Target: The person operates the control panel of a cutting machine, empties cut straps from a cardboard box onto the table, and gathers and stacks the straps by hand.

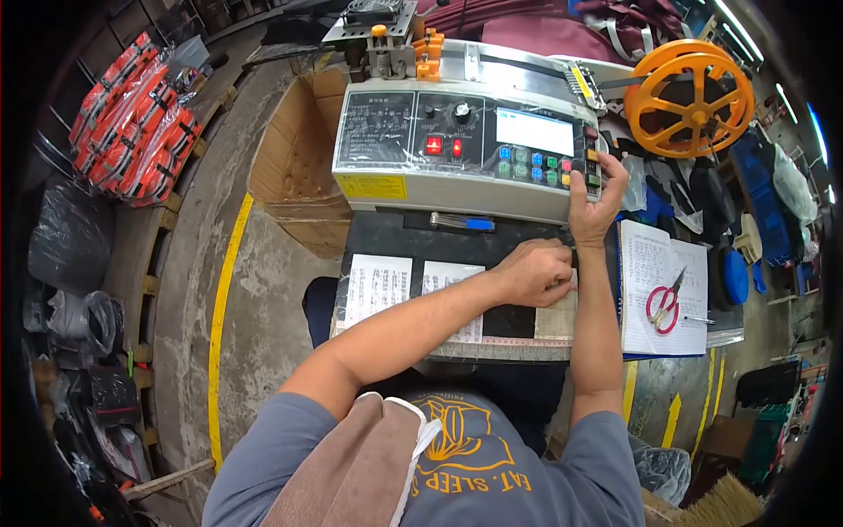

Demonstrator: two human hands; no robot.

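My right hand point(599, 200) is at the right end of the machine's control panel point(465, 140), its fingers apart at the keys beside the lit screen point(534, 132). Nothing shows in its grasp. My left hand point(537, 270) rests on the black table in front of the machine, fingers curled, above a paper point(555, 323). Whatever it may hold is hidden. Two printed sheets point(378, 288) lie to its left, along a ruler point(500, 343) at the table's front edge.
An open notebook point(641, 290) with red-handled scissors point(664, 309) lies on the right. Behind it stands an orange reel point(689, 101). A blue-and-silver tool point(474, 224) lies against the machine's base. A cardboard box point(303, 176) stands left of the machine.
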